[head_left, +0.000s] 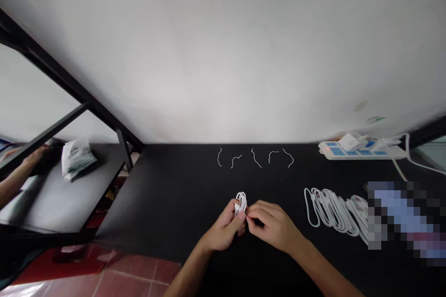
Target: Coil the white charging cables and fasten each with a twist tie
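In front of me, a small coil of white cable [240, 204] stands upright on the black tabletop [156, 204]. My left hand [225, 228] wraps around the coil from the left. My right hand [272, 225] pinches its lower right side with the fingertips, and the fingers hide part of the coil. Farther back lie several short, thin white wires [256, 158], spaced apart in a row. To the right is a pile of looped white cables [331, 211], out of reach of both hands.
A white power strip [362, 151] with blue panels and plugged-in adapters sits at the back right, against the white wall [223, 55]. On a separate table at left, another person's hand [35, 155] is near a packet in clear plastic [77, 158]. A pixelated patch [404, 218] covers the right side.
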Demonstrator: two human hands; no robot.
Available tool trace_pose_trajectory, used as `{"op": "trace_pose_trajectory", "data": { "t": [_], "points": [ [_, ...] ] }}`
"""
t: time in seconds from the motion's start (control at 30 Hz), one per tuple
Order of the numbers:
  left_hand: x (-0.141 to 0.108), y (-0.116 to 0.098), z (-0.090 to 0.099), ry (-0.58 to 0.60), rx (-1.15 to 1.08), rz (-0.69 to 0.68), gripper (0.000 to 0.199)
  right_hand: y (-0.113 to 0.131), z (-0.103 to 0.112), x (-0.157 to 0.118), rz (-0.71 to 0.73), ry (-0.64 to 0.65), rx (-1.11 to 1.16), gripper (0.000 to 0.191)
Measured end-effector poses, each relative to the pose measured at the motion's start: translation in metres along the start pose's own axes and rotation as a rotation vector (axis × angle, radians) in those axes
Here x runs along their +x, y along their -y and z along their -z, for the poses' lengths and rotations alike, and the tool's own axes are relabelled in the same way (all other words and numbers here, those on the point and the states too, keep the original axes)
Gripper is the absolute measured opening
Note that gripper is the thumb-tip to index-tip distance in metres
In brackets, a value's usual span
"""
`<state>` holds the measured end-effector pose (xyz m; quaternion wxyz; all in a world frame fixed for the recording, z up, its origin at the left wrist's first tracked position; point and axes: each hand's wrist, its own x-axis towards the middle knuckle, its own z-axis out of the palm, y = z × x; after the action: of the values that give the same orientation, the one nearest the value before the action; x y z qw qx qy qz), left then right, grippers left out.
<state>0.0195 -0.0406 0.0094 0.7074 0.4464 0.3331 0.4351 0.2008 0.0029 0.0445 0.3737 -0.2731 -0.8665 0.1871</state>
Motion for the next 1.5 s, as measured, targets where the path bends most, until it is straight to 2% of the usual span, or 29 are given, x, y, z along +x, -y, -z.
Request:
{"op": "trace_pose_trajectory", "data": {
  "t": [0.27, 0.4, 0.47, 0.6, 0.67, 0.77, 0.87, 0.97, 1.03, 1.07, 1.13, 1.2, 1.27, 1.33, 1.4, 1.43, 1.5],
  "points": [
    [0.002, -0.001, -0.004, -0.086, 0.106, -0.056, 0.037, 0.002, -0.007, 0.001, -0.003, -0.101, -0.04, 0.02],
    [-0.002, -0.007, -0.003, -0.14, 0.237, -0.034, 0.033, 0.003, -0.005, 0.004, -0.049, -0.088, 0.033, 0.021],
    [-0.003, -0.009, -0.002, -0.125, 0.264, -0.034, 0.03, 0.005, -0.005, 0.005, -0.223, -0.053, 0.169, 0.021],
    [-0.005, -0.013, -0.003, -0.103, 0.313, -0.103, 0.026, 0.007, -0.01, 0.006, -0.873, 0.061, 0.7, 0.021],
    [-0.005, -0.015, -0.006, -0.112, 0.333, -0.157, 0.024, 0.006, -0.013, 0.006, -1.144, 0.091, 0.997, 0.02],
    [-0.005, -0.017, -0.007, -0.126, 0.263, -0.19, 0.021, 0.004, -0.014, 0.004, -1.381, 0.116, 1.261, 0.014],
    [-0.003, -0.018, -0.004, -0.144, 0.09, -0.118, 0.022, 0.006, -0.012, 0.001, -1.459, 0.134, 1.346, 0.012],
    [0.001, -0.016, 0.0, -0.183, -0.12, -0.027, 0.031, 0.009, -0.008, -0.002, -1.366, 0.119, 1.307, 0.023],
    [0.004, -0.015, 0.002, -0.218, -0.229, 0.016, 0.038, 0.01, -0.005, -0.005, -1.183, 0.086, 1.14, 0.03],
    [0.005, -0.015, 0.002, -0.232, -0.264, 0.035, 0.041, 0.009, -0.003, -0.006, -1.039, 0.056, 0.995, 0.029],
    [0.006, -0.015, 0.002, -0.24, -0.298, 0.067, 0.044, 0.006, 0.002, -0.008, -0.662, -0.001, 0.625, 0.022],
    [0.006, -0.015, 0.001, -0.224, -0.297, 0.084, 0.043, 0.003, 0.005, -0.007, -0.305, -0.022, 0.273, 0.022],
    [0.006, -0.015, 0.001, -0.201, -0.265, 0.088, 0.04, 0.0, 0.008, -0.004, -0.08, 0.01, 0.054, 0.026],
    [0.006, -0.015, 0.001, -0.196, -0.219, 0.081, 0.038, -0.001, 0.008, -0.001, 0.017, 0.054, -0.04, 0.025],
    [0.005, -0.016, 0.001, -0.209, -0.181, 0.058, 0.036, 0.0, 0.007, 0.001, 0.028, 0.078, -0.047, 0.023],
    [0.005, -0.016, 0.002, -0.216, -0.161, 0.041, 0.035, 0.001, 0.006, 0.002, 0.001, 0.073, -0.02, 0.023],
    [0.005, -0.018, 0.003, -0.222, -0.104, 0.005, 0.031, 0.003, 0.005, 0.002, -0.142, 0.058, 0.099, 0.023]
  ]
}}
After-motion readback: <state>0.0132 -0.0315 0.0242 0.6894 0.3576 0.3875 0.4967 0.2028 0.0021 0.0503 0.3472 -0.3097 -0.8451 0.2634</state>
